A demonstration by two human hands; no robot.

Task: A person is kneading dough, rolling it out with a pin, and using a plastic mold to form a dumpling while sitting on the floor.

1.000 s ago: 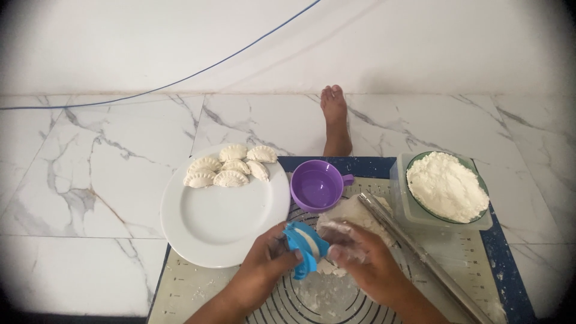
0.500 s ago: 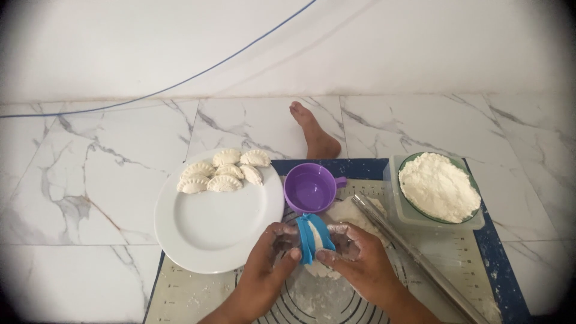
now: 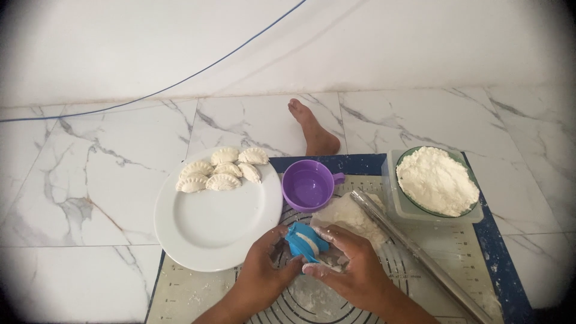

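Observation:
A blue hinged dumpling press is folded closed, with a strip of white dough showing at its seam. My left hand grips it from the left and my right hand squeezes it from the right, both floured, just above the baking mat. Scraps of dough lie under my right fingers. A white plate to the left carries several shaped dumplings along its far rim.
A purple cup stands behind the press. A slab of dough and a metal rolling pin lie on the mat. A bowl of white flour sits in a clear tub at right. A bare foot rests on the marble floor.
The press was open with dough in it a second ago; both hands have folded it closed and now squeeze it. The view has shifted slightly.

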